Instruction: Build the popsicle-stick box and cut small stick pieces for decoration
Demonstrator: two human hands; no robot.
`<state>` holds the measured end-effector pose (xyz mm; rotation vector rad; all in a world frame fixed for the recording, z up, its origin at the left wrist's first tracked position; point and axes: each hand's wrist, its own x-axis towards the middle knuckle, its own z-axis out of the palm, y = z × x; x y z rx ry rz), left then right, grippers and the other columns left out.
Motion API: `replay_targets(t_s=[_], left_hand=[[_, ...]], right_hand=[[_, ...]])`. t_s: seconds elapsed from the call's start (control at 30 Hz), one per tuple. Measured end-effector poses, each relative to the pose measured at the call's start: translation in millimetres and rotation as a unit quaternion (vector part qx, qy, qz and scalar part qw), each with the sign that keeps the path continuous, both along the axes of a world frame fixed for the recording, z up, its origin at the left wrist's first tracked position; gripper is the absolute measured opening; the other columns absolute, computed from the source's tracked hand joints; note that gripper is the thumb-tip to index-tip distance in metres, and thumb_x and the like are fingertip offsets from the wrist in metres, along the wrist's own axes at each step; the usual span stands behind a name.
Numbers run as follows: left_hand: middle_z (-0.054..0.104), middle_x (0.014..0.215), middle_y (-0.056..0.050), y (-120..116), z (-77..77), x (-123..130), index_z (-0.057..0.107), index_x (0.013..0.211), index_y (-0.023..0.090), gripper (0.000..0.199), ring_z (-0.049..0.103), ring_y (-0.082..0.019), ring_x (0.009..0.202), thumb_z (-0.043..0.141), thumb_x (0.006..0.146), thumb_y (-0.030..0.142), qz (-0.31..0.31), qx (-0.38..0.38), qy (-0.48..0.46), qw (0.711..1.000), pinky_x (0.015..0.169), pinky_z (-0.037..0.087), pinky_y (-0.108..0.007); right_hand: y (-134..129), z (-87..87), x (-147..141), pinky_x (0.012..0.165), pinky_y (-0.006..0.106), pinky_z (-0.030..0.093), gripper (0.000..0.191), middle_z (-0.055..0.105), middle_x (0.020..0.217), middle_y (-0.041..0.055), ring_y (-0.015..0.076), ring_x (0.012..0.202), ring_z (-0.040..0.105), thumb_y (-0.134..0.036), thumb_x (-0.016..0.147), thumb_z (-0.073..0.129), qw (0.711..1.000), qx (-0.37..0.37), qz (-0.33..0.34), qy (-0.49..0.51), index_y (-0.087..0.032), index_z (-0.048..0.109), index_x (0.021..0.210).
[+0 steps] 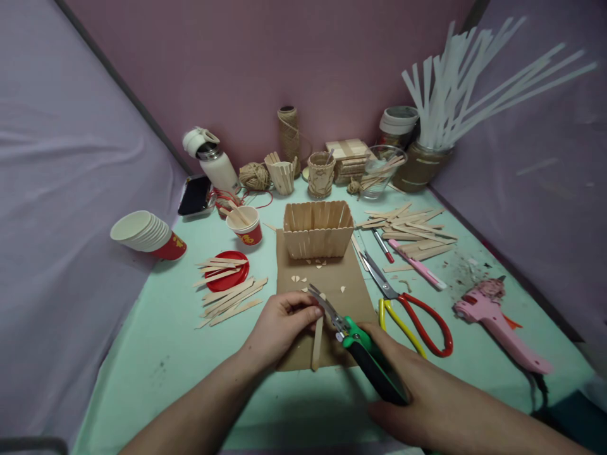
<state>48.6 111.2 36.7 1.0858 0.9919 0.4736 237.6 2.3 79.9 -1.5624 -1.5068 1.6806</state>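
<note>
My left hand [289,325] pinches a wooden craft stick [317,344] near its upper end, over a brown cardboard sheet [358,278]. In my right hand [401,370] are green-and-black handled shears [358,347]. Their blades reach to the top of the stick beside my left fingertips; whether they touch the wood I cannot tell. Small rounded wood chips [296,279] lie scattered on the cardboard. Just behind them stands a rectangular basket [317,243] built from craft sticks. Part of the stick is hidden by my left fingers.
Red-handled scissors [389,287], yellow-handled pliers [403,325], a pink cutter [417,265] and a pink glue gun [502,328] lie at right. Piled craft sticks [412,230] are behind them. Stacked paper cups [147,234] and a red lid [241,273] with sticks are left; jars and twine line the back.
</note>
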Motion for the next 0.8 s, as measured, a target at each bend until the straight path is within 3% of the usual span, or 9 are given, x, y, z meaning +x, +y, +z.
replay_targets(t_s=[0.43, 0.8], left_hand=[[0.066, 0.070, -0.004, 2, 0.6, -1, 0.069, 0.068, 0.012, 0.023, 0.058, -0.012, 0.065, 0.074, 0.070, 0.034, -0.029, 0.004, -0.003, 1.000, 0.065, 0.045, -0.024], [0.067, 0.070, -0.005, 7, -4.0, -1, 0.069, 0.066, 0.011, 0.031, 0.058, -0.011, 0.062, 0.085, 0.056, 0.035, 0.002, -0.119, -0.018, 0.993, 0.059, 0.046, -0.022]], right_hand=[[0, 1.7, 1, 0.087, 0.034, 0.044, 0.061, 0.064, 0.096, 0.0029, 0.0211, 0.088, 0.059, -0.010, 0.064, 0.054, 1.000, -0.020, -0.005, 0.009, -0.020, 0.051, 0.124], [9, -5.9, 5, 0.090, 0.036, 0.043, 0.041, 0.066, 0.093, 0.0039, 0.0245, 0.097, 0.057, -0.016, 0.066, 0.058, 1.000, -0.026, -0.001, 0.017, -0.016, 0.060, 0.107]])
